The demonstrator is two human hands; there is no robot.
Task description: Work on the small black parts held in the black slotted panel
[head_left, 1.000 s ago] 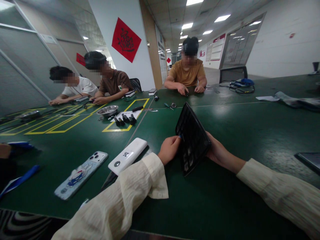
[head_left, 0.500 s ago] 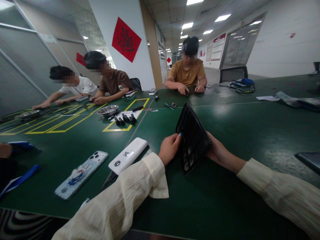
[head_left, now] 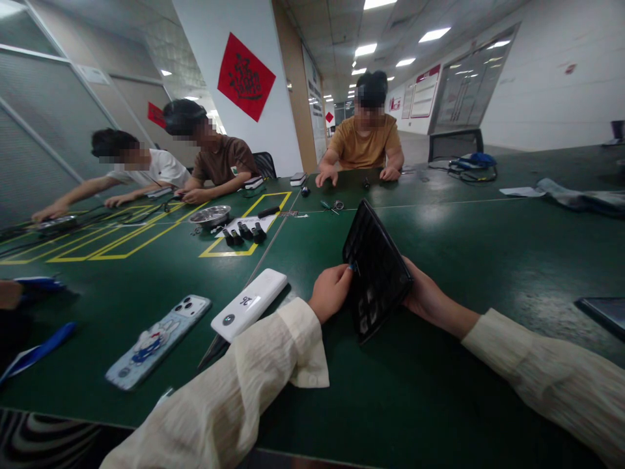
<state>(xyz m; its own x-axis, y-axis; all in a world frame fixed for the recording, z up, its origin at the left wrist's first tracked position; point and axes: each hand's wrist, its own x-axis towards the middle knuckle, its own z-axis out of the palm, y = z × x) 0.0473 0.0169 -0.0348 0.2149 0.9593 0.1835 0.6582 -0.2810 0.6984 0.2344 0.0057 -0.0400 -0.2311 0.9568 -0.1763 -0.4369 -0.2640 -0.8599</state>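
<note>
A black tablet (head_left: 375, 273) stands tilted on edge above the table, its dark glossy face turned to the left. My left hand (head_left: 331, 292) closes on its left edge, with the thumb at the face and a small blue spot by the thumb tip. Behind the right edge, my right hand (head_left: 430, 296) grips the tablet, most of its fingers hidden by it. Left of my left sleeve lies a white power bank (head_left: 250, 303) marked 26. Farther left is a phone in a patterned case (head_left: 157, 342), camera side up.
On the green table (head_left: 478, 260) are a metal bowl (head_left: 211, 215), several black cylindrical parts (head_left: 244, 232) and a teal-handled tool (head_left: 328, 206). A dark-screened device (head_left: 603, 312) lies at right. Blue-and-black cables (head_left: 471, 166) are at the back. Three people sit across the table.
My hands and the tablet stay almost still. The person opposite has moved a hand leftward, off a small dark object on the table. The person at far left reaches farther left.
</note>
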